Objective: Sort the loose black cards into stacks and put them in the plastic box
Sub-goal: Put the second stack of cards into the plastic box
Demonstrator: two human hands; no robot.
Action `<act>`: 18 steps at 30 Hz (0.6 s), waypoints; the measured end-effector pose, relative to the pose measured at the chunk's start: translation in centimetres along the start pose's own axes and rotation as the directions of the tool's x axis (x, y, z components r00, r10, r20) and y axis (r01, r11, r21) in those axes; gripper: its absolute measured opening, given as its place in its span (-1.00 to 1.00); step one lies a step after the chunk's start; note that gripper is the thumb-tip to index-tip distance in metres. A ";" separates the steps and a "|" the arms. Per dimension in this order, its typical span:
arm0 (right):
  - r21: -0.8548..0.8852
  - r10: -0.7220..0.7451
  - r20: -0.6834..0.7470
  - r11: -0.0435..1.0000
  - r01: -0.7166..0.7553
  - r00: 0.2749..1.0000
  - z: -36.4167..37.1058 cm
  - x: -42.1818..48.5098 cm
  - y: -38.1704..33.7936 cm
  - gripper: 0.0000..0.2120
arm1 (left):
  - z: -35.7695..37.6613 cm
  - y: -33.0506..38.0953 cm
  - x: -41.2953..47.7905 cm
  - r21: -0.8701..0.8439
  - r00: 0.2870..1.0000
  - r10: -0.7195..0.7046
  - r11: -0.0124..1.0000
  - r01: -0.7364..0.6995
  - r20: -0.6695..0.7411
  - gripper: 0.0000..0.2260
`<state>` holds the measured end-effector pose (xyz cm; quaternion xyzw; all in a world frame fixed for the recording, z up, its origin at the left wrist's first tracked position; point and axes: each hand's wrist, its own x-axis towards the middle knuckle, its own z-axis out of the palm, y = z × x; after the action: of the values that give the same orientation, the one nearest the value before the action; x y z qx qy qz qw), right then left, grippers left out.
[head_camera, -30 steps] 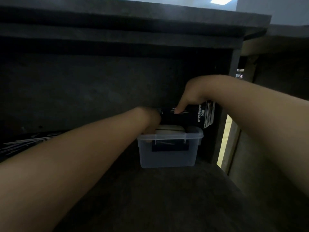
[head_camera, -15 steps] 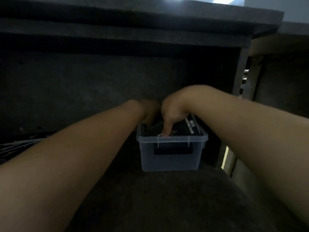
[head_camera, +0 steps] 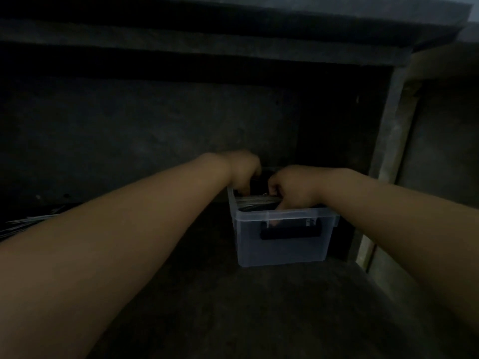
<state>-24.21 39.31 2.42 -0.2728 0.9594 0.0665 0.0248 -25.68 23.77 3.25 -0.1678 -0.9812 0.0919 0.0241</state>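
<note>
A clear plastic box [head_camera: 280, 244] with a black handle on its front stands on the dark shelf, right of the middle. Inside it I see the pale edges of a stack of black cards [head_camera: 255, 202]. My left hand [head_camera: 242, 172] reaches into the box's left side, fingers curled down onto the cards. My right hand [head_camera: 293, 189] is curled over the cards at the box's right side, fingertips down inside the front wall. How each hand holds the cards is hidden in the dim, blurred view.
More loose black cards [head_camera: 28, 221] lie fanned at the far left of the shelf, partly behind my left forearm. A dark back wall and an upper shelf board close in the space. A vertical post [head_camera: 383, 156] stands right of the box.
My right hand brought a stack of black cards down from above the box into it. Both hands have sunk lower into the box, and the view has moved closer.
</note>
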 end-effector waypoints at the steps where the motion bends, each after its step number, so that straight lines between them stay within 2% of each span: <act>1: -0.001 0.008 -0.004 1.000 -0.008 1.000 0.1 0.2 0.2 -0.55 | -0.1 0.3 -0.1 -0.050 1.000 0.000 0.999 -0.001 -0.019 -0.69; 3: 0.032 0.011 -0.037 0.999 -0.010 0.999 0.4 0.3 0.5 -0.48 | -0.1 0.9 -0.5 -0.138 1.000 0.008 0.990 -0.012 -0.027 -0.72; 6: 0.073 0.011 -0.106 0.997 -0.003 0.994 0.6 0.1 0.8 -0.19 | 0.5 1.7 -0.8 -0.128 0.990 -0.048 0.990 0.066 0.135 -0.73; 8: 0.008 -0.009 -0.109 1.000 0.010 0.994 0.4 -0.3 0.9 -0.25 | 0.8 2.2 -1.0 -0.119 0.964 -0.095 0.985 0.128 0.249 -0.68; 9: -0.090 -0.024 -0.097 0.996 0.015 0.995 0.4 -0.4 1.0 -0.31 | 0.8 2.4 -1.0 -0.092 0.951 -0.102 0.987 0.134 0.293 -0.63; 11: -0.401 -0.031 -0.064 0.916 0.003 0.997 0.4 -0.3 1.2 -0.48 | 0.5 3.0 -1.0 0.027 0.922 -0.129 0.991 0.128 0.366 -0.54; 13: -0.557 0.072 0.023 0.829 -0.047 0.997 0.8 0.5 1.6 -0.56 | 0.4 3.7 -0.9 0.167 0.889 -0.191 0.977 0.132 0.416 -0.51; 16: -0.541 0.243 0.153 0.832 -0.125 0.958 0.9 1.7 1.7 -0.49 | 0.3 4.0 -0.7 0.327 0.888 -0.244 0.938 0.115 0.390 -0.61; 18: -0.496 0.221 0.198 0.863 -0.097 0.955 0.2 1.8 1.8 -0.47 | -0.1 3.8 -0.9 0.336 0.897 -0.241 0.935 0.112 0.371 -0.61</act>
<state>-26.74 39.95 2.24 -0.1790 0.9213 0.3380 0.0704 -23.55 26.97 2.66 -0.0486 -0.9496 0.2729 -0.1462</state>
